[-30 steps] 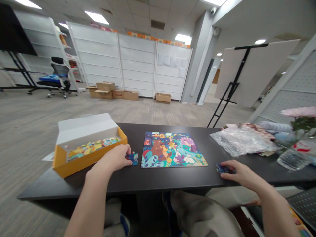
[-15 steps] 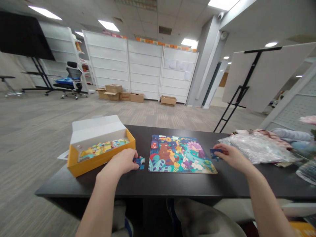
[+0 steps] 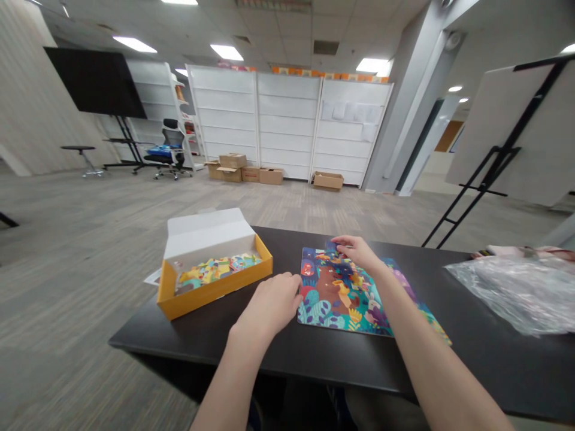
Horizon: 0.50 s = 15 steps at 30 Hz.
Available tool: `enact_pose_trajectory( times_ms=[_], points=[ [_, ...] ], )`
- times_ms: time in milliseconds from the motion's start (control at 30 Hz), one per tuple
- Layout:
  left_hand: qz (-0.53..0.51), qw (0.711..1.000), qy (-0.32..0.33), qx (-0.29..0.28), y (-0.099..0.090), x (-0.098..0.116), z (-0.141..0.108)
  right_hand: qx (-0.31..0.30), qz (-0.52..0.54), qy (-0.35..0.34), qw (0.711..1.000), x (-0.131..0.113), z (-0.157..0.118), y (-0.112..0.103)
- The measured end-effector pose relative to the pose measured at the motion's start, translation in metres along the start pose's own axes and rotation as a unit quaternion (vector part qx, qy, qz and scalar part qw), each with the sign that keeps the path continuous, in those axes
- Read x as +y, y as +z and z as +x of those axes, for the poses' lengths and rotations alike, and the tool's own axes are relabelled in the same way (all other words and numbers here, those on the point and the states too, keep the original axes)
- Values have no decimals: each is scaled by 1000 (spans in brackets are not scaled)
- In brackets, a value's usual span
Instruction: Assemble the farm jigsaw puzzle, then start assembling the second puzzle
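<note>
A colourful jigsaw puzzle with animals and plants lies on the dark table. My right hand reaches over its far edge and pinches a dark blue puzzle piece. Another dark blue patch shows below those fingers, perhaps a loose piece. Beside the puzzle's left edge is my left hand, its fingers curled together; what they hold, if anything, is hidden. To the left stands an open yellow box with a white lid raised, holding several colourful pieces.
Clear plastic wrapping lies on the right of the black table. Beyond the table are cardboard boxes, an office chair, a screen on a stand and a board on an easel.
My right hand has moved from the puzzle's right side to its far edge with a piece. My left hand has come against the puzzle's left edge. The view has turned left.
</note>
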<state>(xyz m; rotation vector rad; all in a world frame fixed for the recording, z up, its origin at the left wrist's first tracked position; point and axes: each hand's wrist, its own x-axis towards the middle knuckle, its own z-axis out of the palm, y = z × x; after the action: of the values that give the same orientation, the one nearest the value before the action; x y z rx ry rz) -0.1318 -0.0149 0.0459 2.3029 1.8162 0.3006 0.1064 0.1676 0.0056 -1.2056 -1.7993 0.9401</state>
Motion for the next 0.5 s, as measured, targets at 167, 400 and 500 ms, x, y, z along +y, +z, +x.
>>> enact_pose_trajectory(
  times_ms=[167,400,500],
  points=[
    [-2,1000,14,-11,5,5,1,21,45,18,999,13,-2,9],
    [15,999,17,-26,14,9,1,55,10,-16,998,24,3,13],
    [16,999,13,-32,12,11,0,74,-18,-35,996,27,6,18]
  ],
)
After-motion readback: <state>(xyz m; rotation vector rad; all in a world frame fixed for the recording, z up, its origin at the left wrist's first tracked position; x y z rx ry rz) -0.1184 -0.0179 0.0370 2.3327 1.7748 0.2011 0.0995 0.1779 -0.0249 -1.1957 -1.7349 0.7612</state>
